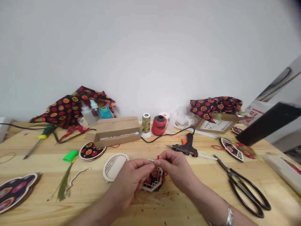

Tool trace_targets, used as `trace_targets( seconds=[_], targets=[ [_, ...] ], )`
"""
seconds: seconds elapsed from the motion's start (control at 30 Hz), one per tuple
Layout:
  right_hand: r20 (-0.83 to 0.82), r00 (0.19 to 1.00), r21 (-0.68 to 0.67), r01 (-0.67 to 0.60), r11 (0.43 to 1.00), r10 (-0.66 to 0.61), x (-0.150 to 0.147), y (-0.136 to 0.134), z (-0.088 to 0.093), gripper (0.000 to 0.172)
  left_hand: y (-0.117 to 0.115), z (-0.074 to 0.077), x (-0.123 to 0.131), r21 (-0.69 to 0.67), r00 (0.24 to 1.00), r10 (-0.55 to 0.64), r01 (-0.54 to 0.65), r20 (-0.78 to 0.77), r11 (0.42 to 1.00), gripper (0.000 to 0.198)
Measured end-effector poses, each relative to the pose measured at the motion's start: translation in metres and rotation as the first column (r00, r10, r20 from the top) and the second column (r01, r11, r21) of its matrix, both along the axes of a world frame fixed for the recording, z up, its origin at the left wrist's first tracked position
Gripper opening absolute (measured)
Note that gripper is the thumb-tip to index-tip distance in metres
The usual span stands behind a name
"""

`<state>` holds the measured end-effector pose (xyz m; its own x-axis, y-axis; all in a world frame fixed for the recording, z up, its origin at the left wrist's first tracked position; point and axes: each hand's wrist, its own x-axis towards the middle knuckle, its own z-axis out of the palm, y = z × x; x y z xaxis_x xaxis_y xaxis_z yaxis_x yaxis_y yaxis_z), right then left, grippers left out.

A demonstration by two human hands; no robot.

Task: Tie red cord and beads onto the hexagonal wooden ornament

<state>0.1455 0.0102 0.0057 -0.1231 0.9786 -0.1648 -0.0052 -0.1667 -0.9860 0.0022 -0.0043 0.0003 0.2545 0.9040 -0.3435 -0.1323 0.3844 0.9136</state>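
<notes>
Between my hands is a pale wooden lattice ornament (157, 183) backed with dark flowered fabric. My left hand (135, 175) is closed at its upper left edge, thumb and forefinger pinched together near the top. My right hand (175, 166) pinches a thin red cord (158, 157) at the ornament's top, its fingertips almost touching the left ones. The fingers cover the exact spot where cord and ornament meet. Just beyond my left hand lies a round wooden frame (114, 164) with a lattice.
Black-handled scissors (244, 188) lie at right, points toward my right hand. Beyond them is a glue gun (185, 146) with its cord. Thread spools (159, 125) and an open cardboard box (117, 130) stand behind. A screwdriver (39, 139) and green tassel (66, 180) lie left.
</notes>
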Motion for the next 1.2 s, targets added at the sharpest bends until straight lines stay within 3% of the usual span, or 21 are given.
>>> trace_targets(
  seconds=[0.17, 0.4, 0.53, 0.67, 0.83, 1.0, 1.2],
  targets=[
    [0.114, 0.994, 0.126, -0.012, 0.992, -0.002, 0.004, 0.002, -0.002, 0.013, 0.003, 0.011, -0.001, -0.002, 0.996, 0.037, -0.038, -0.077, 0.999, 0.014],
    [0.351, 0.931, 0.336, -0.03, 0.941, -0.095, 0.009, 0.002, -0.002, 0.014, 0.007, 0.016, -0.004, 0.138, 0.978, 0.077, -0.05, -0.193, 0.989, 0.017],
    [0.412, 0.9, 0.391, -0.035, 0.92, -0.141, 0.01, 0.001, -0.002, 0.013, 0.004, 0.018, -0.002, 0.076, 0.992, 0.029, -0.019, -0.127, 0.997, 0.017],
    [0.407, 0.901, 0.383, -0.023, 0.923, -0.146, 0.01, 0.002, -0.001, 0.013, 0.001, 0.015, -0.001, 0.087, 0.983, -0.049, 0.065, -0.176, 0.994, 0.018],
    [0.296, 0.95, 0.275, 0.016, 0.961, -0.101, 0.01, 0.004, -0.001, 0.013, 0.0, 0.008, -0.002, 0.222, 0.962, -0.089, 0.148, -0.257, 0.964, 0.013],
    [0.037, 0.999, 0.084, 0.012, 0.996, -0.015, 0.008, 0.004, 0.0, 0.018, -0.001, 0.006, -0.001, 0.426, 0.872, -0.012, 0.251, -0.489, 0.869, 0.017],
    [-0.307, 0.948, -0.049, -0.108, 0.993, 0.088, 0.006, 0.002, 0.002, 0.028, -0.003, 0.005, 0.0, 0.492, 0.783, 0.022, 0.369, -0.622, 0.788, 0.018]
  ],
)
